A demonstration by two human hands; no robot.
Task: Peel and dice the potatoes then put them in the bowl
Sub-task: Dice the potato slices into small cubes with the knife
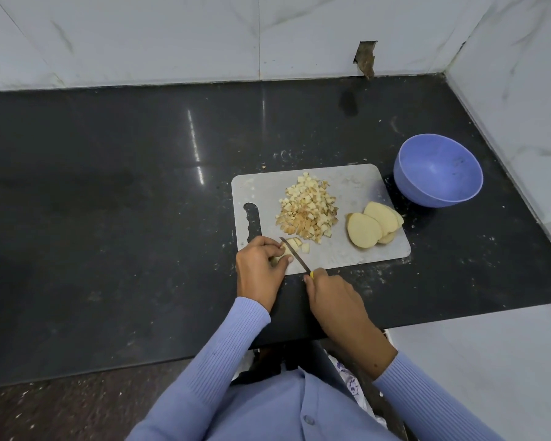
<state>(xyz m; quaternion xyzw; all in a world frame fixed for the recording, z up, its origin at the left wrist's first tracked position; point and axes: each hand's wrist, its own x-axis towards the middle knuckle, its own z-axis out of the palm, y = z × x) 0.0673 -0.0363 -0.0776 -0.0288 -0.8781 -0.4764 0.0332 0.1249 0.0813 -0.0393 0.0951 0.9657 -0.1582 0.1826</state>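
Note:
A grey cutting board (357,186) lies on the dark counter. A heap of diced potato (306,208) sits at its middle, and a stack of potato slices (371,229) rests on its right part. My left hand (260,268) pinches a potato strip (283,251) at the board's front left corner. My right hand (331,297) grips a small knife (295,254) with a yellow handle, its blade laid across the strip. A few cut cubes (301,245) lie just beyond the blade. The blue bowl (438,170) stands empty to the right of the board.
The dark counter (124,202) stretches left of the board and carries white specks. White marble walls rise behind and to the right, close to the bowl. The counter's front edge runs just below my wrists.

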